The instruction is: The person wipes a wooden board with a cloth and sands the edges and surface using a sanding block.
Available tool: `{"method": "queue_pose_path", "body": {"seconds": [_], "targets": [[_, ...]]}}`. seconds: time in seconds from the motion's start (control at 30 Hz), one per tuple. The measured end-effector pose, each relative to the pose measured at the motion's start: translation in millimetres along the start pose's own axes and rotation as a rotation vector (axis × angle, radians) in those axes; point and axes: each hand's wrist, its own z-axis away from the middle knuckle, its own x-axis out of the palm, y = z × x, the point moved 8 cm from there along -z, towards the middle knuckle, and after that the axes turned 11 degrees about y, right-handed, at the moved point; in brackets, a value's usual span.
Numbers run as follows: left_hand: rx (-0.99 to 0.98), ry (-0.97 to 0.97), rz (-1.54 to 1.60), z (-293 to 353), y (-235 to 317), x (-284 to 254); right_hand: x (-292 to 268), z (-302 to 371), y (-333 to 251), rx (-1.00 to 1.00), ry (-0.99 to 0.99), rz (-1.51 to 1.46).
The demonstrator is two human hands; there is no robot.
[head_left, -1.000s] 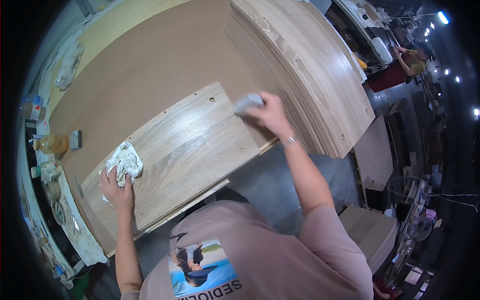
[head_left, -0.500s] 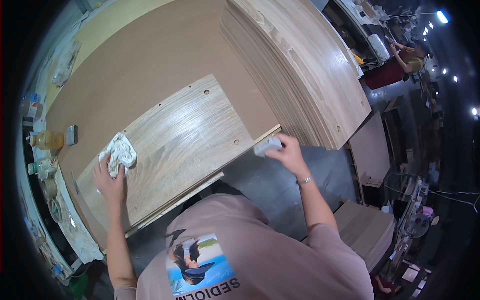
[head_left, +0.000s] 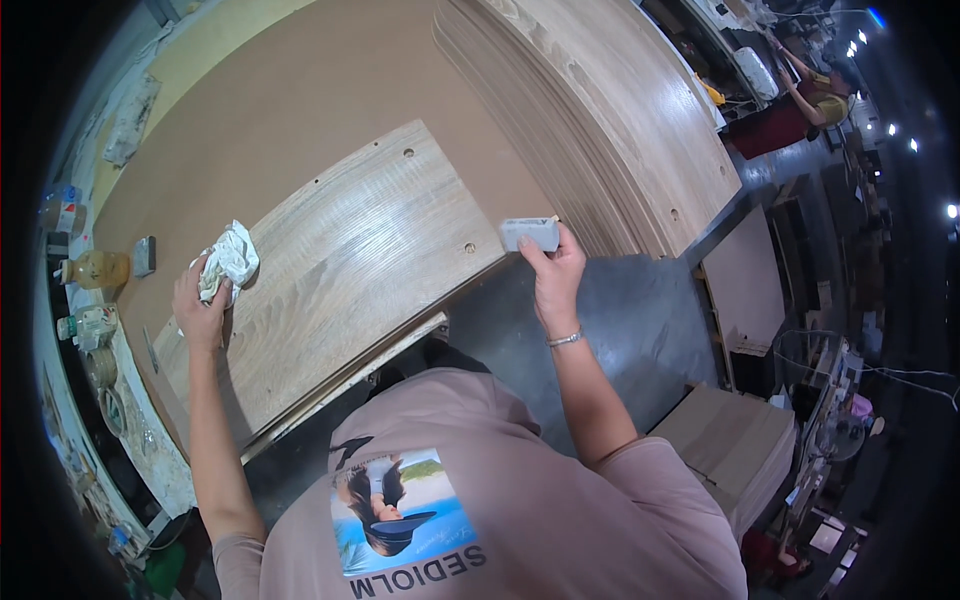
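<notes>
Right hand (head_left: 559, 280), gripping a block (head_left: 520, 232), has risen beside the board (head_left: 360, 260), its end within reach; left hand (head_left: 203, 318) clutches a rag (head_left: 236, 253).

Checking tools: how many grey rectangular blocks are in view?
2: a grey rectangular block in the right hand, another grey block beside the amber plastic bottle; more may be hidden.

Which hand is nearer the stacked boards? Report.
Right. The right hand, holding a gray block, is close to the stacked boards; the left hand, gripping white cloth, is at the left end of the single board.
</notes>
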Motion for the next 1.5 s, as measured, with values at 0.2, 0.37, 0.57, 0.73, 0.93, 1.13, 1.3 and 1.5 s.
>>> {"method": "queue_pose_path", "body": {"seconds": [0.2,0.37,0.57,0.73,0.93,1.13,1.3,1.5], "targets": [[0.063,0.120,0.041,6,5,-6,-5,11,13,0.119,0.011,-0.083],[0.058,0.125,-0.007,7,14,-9,-23,12,10,0.105,0.158,-0.062],[0.088,0.117,-0.059,5,24,-11,4,34,-10,-0.226,0.076,0.306],[0.090,0.125,-0.092,5,29,-10,18,67,-8,-0.470,-0.061,0.511],[0.083,0.124,-0.127,10,27,-11,-24,17,-20,-0.434,0.196,0.540],[0.009,0.025,-0.045,4,12,-9,5,63,6,-0.266,0.067,0.384],[-0.202,-0.137,0.208,-2,-29,-5,55,131,-1,-0.375,-0.226,0.393],[-0.076,-0.097,0.268,2,-26,1,43,115,-4,-0.308,0.201,0.402]]}}
